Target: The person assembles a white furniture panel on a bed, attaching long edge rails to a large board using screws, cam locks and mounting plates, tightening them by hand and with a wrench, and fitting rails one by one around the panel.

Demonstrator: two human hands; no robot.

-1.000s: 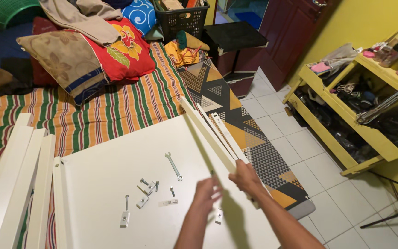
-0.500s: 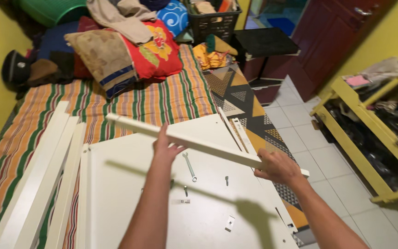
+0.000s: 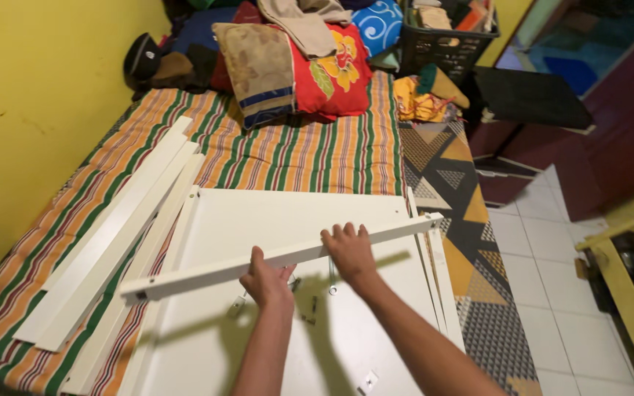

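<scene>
Here, my left hand (image 3: 267, 280) and right hand (image 3: 349, 251) both grip a long white slat (image 3: 207, 272), fingers curled over its upper edge, holding it level above a large white panel (image 3: 273, 216) that lies flat on a striped mattress (image 3: 302, 150). The slat runs from lower left to upper right, its right end near the panel's right edge. Beneath it, small metal fittings (image 3: 310, 312) lie scattered on the panel, partly hidden by my wrists. To the left, further white boards (image 3: 104, 242) lie stacked lengthwise on the mattress beside a yellow wall (image 3: 31, 95). At the head of the mattress rest a red floral pillow (image 3: 335, 73) and a tan pillow (image 3: 262, 70); a dark basket (image 3: 442, 48) stands beyond. A patterned rug (image 3: 464, 220) adjoins the mattress on the right
</scene>
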